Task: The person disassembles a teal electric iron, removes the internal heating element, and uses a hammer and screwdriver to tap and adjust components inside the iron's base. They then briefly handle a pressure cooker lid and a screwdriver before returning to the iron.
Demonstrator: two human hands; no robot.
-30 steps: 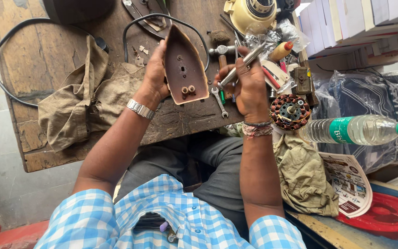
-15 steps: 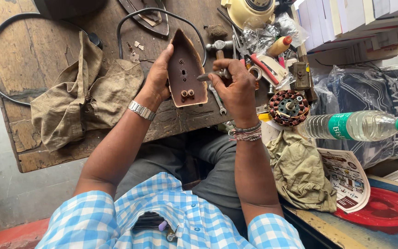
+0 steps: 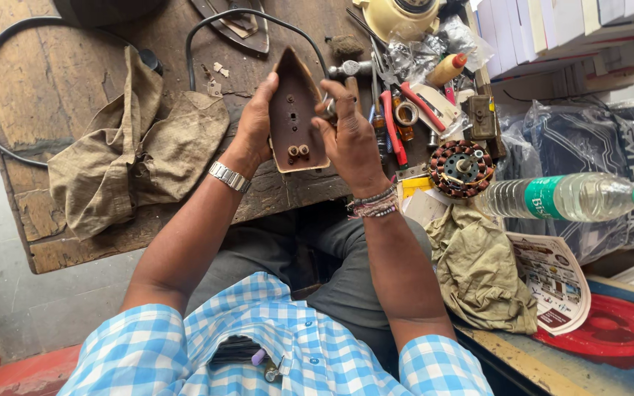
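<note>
Both hands are holding an old iron plate (image 3: pixel 296 110) up over the near edge of the wooden bench (image 3: pixel 60 81), pointed end away and the two little round terminals (image 3: pixel 299 151) facing up near the wide end. The left hand (image 3: pixel 254 121) is wrapping the plate's left edge, fingers closed around it, so that grip is doing most of the carrying. The right hand (image 3: pixel 350 132) is pressing against the right edge with the fingers curled, and something small and metallic is peeking out between them, can't tell what exactly, so I can't say how much of that grip is really on the plate. Biggest worry I'm seeing: the plate is hanging over the person's lap rather than sitting on the wood, so if the left hand is loosening while the right is fiddling, it's dropping straight onto the knees or the floor. The black cord (image 3: pixel 247 18) is looping right behind it too, and the pile of pliers (image 3: pixel 394 132) and the copper winding (image 3: pixel 462 167) is crowding the right elbow, easy to knock that water bottle (image 3: pixel 566 196) rolling.
</note>
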